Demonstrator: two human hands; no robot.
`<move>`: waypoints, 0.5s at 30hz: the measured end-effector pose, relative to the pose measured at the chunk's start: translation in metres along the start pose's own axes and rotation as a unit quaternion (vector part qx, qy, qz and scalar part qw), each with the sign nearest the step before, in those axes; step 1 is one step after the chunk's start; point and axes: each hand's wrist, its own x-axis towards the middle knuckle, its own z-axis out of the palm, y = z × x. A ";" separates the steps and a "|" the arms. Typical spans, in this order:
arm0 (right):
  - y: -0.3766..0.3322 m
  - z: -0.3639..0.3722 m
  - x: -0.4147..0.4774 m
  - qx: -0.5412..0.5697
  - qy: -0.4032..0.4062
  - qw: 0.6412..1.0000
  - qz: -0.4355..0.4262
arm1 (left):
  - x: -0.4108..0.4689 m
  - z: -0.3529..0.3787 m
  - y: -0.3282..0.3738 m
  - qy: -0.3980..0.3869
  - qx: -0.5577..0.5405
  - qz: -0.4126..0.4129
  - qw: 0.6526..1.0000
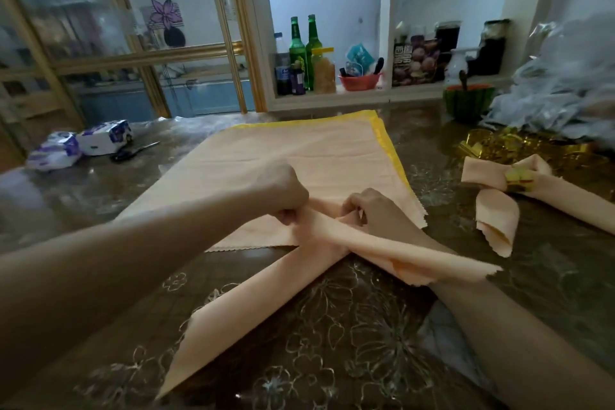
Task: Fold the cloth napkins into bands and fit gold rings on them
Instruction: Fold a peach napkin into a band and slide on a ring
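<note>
Head view: at 6 o'clock the counter (332, 359) shows a flower-patterned cover. On it lies a peach napkin band (266, 303), bent at its middle into a V. One tail runs down toward 7 o'clock. The other runs toward 4 o'clock and drapes over the right forearm.

At the bend, near the centre, both hands meet, almost touching. The left hand (286, 191) is balled tight, knuckles up, with its fingers clamped on the cloth at the bend. The right hand (372, 210) has its fingers curled in and pinches the folds from the other side.

Under the hands, stretching toward 12 o'clock, lies a flat stack of napkins (326, 156), with a yellow napkin (386, 140) showing along its right edge.

At 3 o'clock a finished napkin (565, 200) lies with a gold ring (517, 178) round its middle. Just beyond it sits a heap of gold rings (499, 146).

At 9 o'clock, well apart from the hands, are two tissue packs (103, 138) and scissors (133, 151) just beside them.

Farthest off, at 12 o'clock, two green bottles (296, 50) stand on a shelf (332, 95).
</note>
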 end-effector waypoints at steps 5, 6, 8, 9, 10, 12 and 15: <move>0.001 -0.002 -0.005 0.064 0.020 0.998 0.020 | -0.017 0.032 -0.023 0.162 0.035 0.068 0.984; 0.001 -0.002 -0.005 0.068 0.019 0.997 0.024 | -0.020 0.033 -0.026 0.176 0.024 0.073 0.981; 0.001 -0.002 -0.005 0.073 0.018 0.997 0.027 | -0.028 0.035 -0.028 0.200 0.025 0.102 0.974; 0.001 -0.002 -0.004 0.073 0.016 0.997 0.026 | -0.034 0.035 -0.027 0.205 0.035 0.124 0.970; 0.001 -0.002 -0.005 0.073 0.015 0.997 0.023 | -0.038 0.038 -0.028 0.207 0.053 0.142 0.967; 0.001 -0.002 -0.004 0.069 0.016 0.997 0.019 | -0.045 0.049 -0.030 0.193 0.112 0.185 0.957; 0.001 -0.001 -0.004 0.058 0.018 0.998 0.012 | -0.051 0.062 -0.037 0.205 0.201 0.286 0.914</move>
